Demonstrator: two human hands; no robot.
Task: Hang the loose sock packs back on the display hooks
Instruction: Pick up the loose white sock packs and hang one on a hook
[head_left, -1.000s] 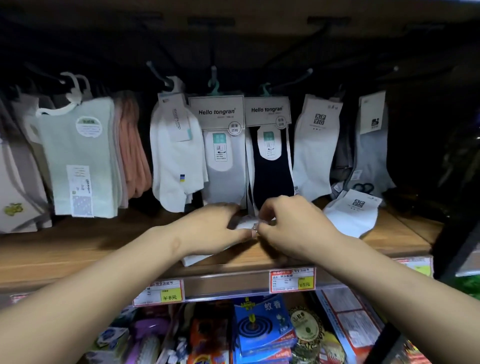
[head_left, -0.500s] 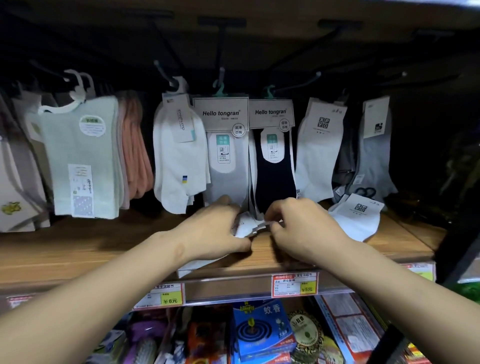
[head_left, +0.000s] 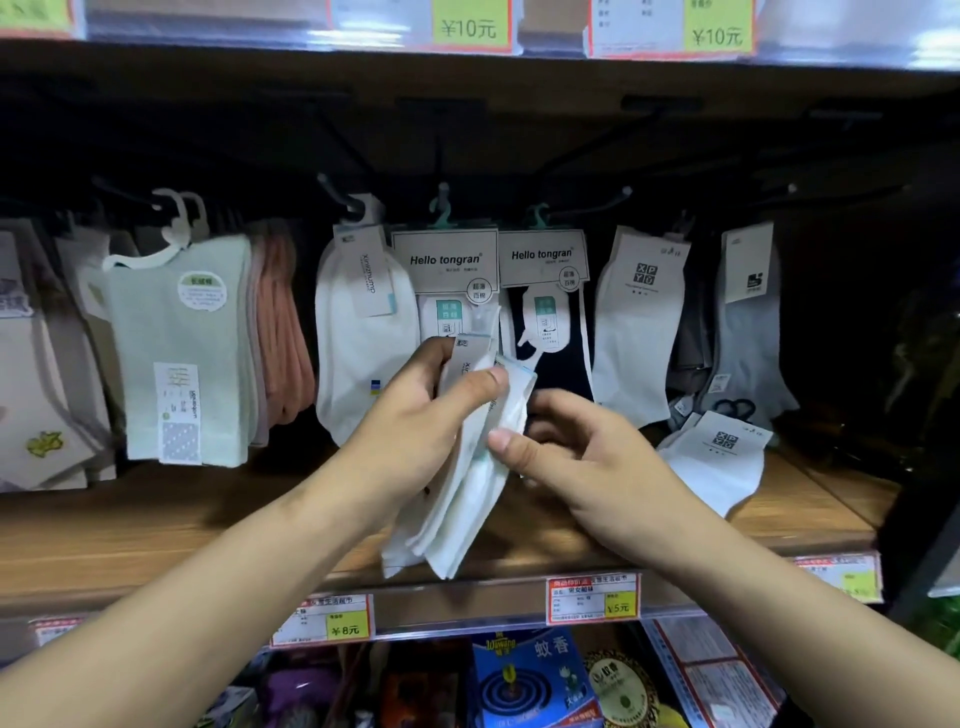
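Shelf: wooden shelf (head_left: 156, 525) below a row of hanging socks, price tags along its front edge.
Hanging row: packs on display hooks (head_left: 337, 195), among them two "Hello tongran" packs (head_left: 444, 260).
Left hand (head_left: 415, 415): clenched around the top of a white sock pack (head_left: 462, 499), thumb pressed on its card, held up above the shelf.
Right hand (head_left: 566, 457): fingers curled, thumb touching the pack's edge.
Loose pack (head_left: 722, 457): white, lying on the shelf at right.

Sock pack (head_left: 462, 467) above shelf (head_left: 156, 530), before hanging packs (head_left: 447, 280).
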